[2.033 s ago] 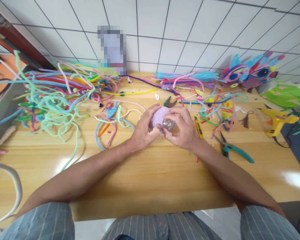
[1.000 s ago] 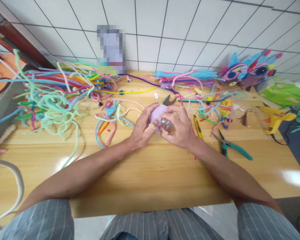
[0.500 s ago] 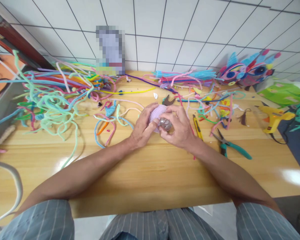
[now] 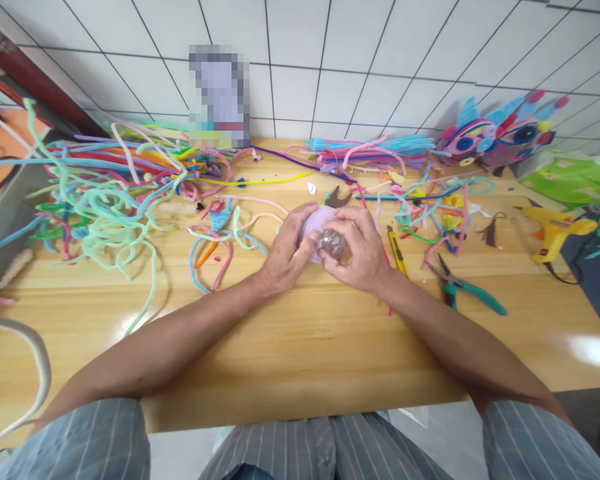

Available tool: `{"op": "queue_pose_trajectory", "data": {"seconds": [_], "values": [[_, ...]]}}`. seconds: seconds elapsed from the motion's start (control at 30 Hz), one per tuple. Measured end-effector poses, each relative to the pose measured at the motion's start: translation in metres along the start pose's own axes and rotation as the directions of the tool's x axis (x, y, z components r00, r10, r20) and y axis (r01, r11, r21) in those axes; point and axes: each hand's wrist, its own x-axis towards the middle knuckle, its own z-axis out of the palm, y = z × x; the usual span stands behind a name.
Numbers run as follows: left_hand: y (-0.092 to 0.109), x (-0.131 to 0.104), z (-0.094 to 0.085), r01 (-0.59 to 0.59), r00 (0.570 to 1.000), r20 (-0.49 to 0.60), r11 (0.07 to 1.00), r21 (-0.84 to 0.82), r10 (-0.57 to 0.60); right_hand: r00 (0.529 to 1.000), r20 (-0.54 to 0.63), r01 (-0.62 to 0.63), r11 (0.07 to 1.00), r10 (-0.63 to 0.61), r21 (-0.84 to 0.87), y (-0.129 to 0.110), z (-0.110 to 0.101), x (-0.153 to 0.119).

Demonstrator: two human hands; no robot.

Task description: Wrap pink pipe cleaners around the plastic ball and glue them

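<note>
Over the middle of the table, my left hand (image 4: 286,250) is closed around a lilac ball (image 4: 320,218) that looks wound from fuzzy pipe cleaner. My right hand (image 4: 365,250) grips a shiny greyish, crinkled lump (image 4: 333,244) between thumb and fingers, against the ball's near right side. Whether the two pieces are joined is hidden by my fingers. Just beyond the ball lie dark open jaws of a tool (image 4: 339,198). To the right of my right hand is a yellow utility knife (image 4: 397,251).
Tangled pipe cleaners (image 4: 115,207) cover the left side, with more bundles (image 4: 370,153) along the wall. Teal-handled pliers (image 4: 467,288) and a yellow glue gun (image 4: 553,230) lie at right. Colourful pipe-cleaner figures (image 4: 495,137) stand at the back right. A white tube (image 4: 37,363) curves at left.
The shiny lump has shifted slightly right and up, and more of it shows between my right fingers. Both hands keep their grip. The view has shifted slightly.
</note>
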Motion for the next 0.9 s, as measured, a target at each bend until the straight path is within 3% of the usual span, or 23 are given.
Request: {"op": "queue_pose_trajectory", "data": {"seconds": [0.53, 0.73, 0.9], "values": [[0.0063, -0.0013, 0.0030, 0.044, 0.999, -0.006, 0.995, -0.092, -0.044, 0.997, 0.061, -0.055, 0.998, 0.054, 0.015, 0.0001, -0.0011, -0.0042], [0.0043, -0.0001, 0.0077, 0.044, 0.998, -0.034, 0.998, -0.055, -0.046, 1.000, 0.000, -0.017, 1.000, 0.017, -0.002, -0.0008, 0.0020, -0.0039], [0.0058, -0.0017, 0.0019, 0.074, 0.997, -0.019, 0.987, -0.139, -0.077, 1.000, -0.010, -0.017, 1.000, 0.017, 0.008, -0.0004, 0.0058, -0.0041]]}}
